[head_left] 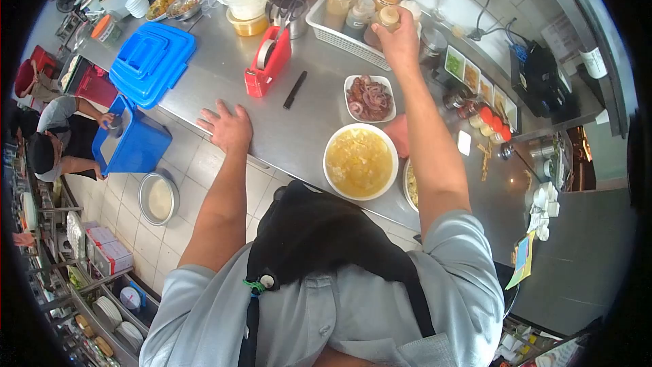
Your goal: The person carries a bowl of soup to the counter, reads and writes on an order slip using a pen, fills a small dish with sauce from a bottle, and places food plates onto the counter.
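My right hand (399, 42) is closed round a small capped jar (389, 19) at the white plastic basket (348, 43) of jars. Flat on the steel counter's front edge, my left hand (228, 126) has its fingers spread and holds nothing. Before me stands a white bowl of yellow soup (360, 162). Just behind the soup is a square white dish of sliced meat and onion (369, 98). Another bowl (410, 183) is partly hidden by my right forearm. A black marker (295, 90) lies beside a red tape dispenser (267, 62).
A blue lid (152, 62) overhangs the counter's left edge, above a blue bin (138, 137). A co-worker (60, 119) reaches into that bin. On the floor is a metal bowl (158, 199). Seasoning jars and a tray of garnishes (481, 88) stand at the right.
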`<control>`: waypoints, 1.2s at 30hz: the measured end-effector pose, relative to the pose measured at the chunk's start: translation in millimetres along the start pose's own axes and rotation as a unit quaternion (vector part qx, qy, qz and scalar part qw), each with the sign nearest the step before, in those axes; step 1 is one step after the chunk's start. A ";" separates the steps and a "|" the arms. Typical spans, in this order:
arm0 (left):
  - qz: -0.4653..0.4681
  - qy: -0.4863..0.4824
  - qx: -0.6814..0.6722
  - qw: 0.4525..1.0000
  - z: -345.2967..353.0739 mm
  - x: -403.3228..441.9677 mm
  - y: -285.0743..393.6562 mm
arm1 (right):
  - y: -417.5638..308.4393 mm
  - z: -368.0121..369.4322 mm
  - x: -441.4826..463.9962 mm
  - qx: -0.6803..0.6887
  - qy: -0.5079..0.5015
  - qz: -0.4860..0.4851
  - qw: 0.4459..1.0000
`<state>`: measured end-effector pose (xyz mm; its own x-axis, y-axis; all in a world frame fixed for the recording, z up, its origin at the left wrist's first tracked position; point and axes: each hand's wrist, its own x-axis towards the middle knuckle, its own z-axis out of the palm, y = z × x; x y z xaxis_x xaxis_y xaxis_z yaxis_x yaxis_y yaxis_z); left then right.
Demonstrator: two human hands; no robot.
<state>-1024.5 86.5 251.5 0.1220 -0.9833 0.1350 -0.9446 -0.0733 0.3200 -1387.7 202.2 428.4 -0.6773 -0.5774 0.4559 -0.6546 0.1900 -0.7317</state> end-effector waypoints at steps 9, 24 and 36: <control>0.013 0.014 0.013 1.000 2.9 -0.3 1.1 | 70.6 65.0 29.1 -0.127 -0.018 -0.003 0.992; 0.041 0.011 0.043 0.998 23.8 10.4 -12.5 | 85.5 -294.6 -206.6 0.066 0.082 0.292 0.951; 0.120 -0.042 0.102 0.987 23.5 18.9 -28.3 | 95.0 -161.6 -405.2 0.277 -0.201 0.424 0.838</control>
<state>-1002.7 66.1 223.0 -0.1301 -0.9861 0.1030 -0.9860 0.1396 0.0911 -1229.8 582.5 256.1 -0.5789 -0.6638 -0.4736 0.3373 0.3339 -0.8802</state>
